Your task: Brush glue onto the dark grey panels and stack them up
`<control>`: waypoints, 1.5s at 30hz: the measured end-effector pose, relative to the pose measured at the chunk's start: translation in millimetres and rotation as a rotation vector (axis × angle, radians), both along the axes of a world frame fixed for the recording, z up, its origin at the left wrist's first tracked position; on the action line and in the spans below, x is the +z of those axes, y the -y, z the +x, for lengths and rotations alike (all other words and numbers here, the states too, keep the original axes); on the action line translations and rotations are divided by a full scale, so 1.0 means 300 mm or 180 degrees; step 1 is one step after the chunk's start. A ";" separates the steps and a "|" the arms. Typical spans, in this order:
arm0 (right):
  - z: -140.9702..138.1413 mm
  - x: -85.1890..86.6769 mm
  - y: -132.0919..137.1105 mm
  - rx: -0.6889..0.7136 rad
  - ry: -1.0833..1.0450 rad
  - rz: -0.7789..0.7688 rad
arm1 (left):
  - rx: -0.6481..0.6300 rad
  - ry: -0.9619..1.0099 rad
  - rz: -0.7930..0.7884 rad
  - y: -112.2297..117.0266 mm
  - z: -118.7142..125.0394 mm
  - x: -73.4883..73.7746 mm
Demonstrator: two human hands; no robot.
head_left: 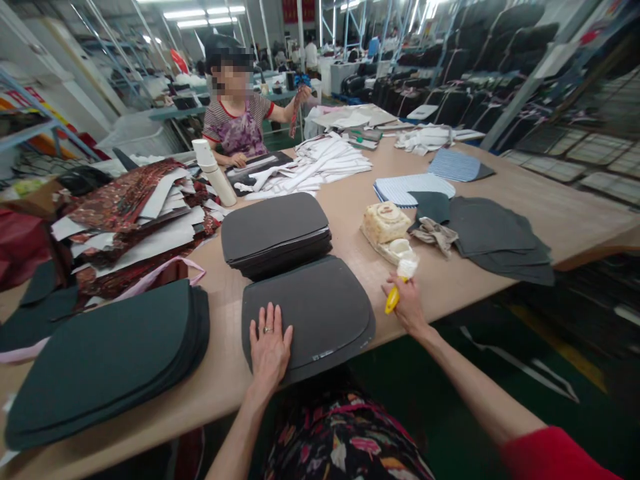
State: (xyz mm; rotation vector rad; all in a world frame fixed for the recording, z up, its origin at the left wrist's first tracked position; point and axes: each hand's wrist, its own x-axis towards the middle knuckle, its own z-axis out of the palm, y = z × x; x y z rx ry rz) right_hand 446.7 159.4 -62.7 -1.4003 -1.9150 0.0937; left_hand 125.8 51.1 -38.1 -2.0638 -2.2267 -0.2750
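Stack of dark pads (110, 353) is sitting left on the bench (345, 207); left grip (270, 347) is lying flat and released on the grey pad (320, 313) at the near bench edge. Right grip (407, 305) is clenching a yellow-handled brush (393, 300) just right of that pad, near the cream tub (385, 223).

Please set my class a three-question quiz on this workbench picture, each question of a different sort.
1. True or false: the left hand lies flat on the grey pad.
2. What colour is the handle of the tool in the right hand? A red, B yellow, C blue.
3. Fill in: seen from the camera, the cream tub sits to the ___ of the stack of pads.

Key: 1 true; 2 B; 3 right.
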 end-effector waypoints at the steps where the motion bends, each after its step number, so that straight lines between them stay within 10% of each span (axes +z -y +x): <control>1: 0.022 0.008 -0.004 -0.0047 -0.0060 -0.0009 | -0.0098 0.0035 0.0007 0.005 0.004 0.005; 10: -0.092 0.140 0.109 0.1716 0.0027 -0.0779 | -0.1281 -0.0080 -0.0423 0.119 0.051 0.068; 18: -0.029 0.075 0.206 0.2637 0.1014 -0.0673 | -0.1461 0.0060 -0.0359 0.208 0.001 0.059; 27: -0.015 0.123 0.203 0.2608 0.0391 -0.0719 | -0.1962 0.0636 -0.0059 0.202 -0.085 0.145; 34: -0.074 0.225 0.132 0.2259 -0.0099 -0.0652 | -0.1557 0.0903 0.0524 0.108 -0.108 0.241; 45: -0.196 0.413 -0.045 0.1893 -0.0972 -0.1284 | -0.0806 0.1792 -0.0688 -0.116 -0.206 0.446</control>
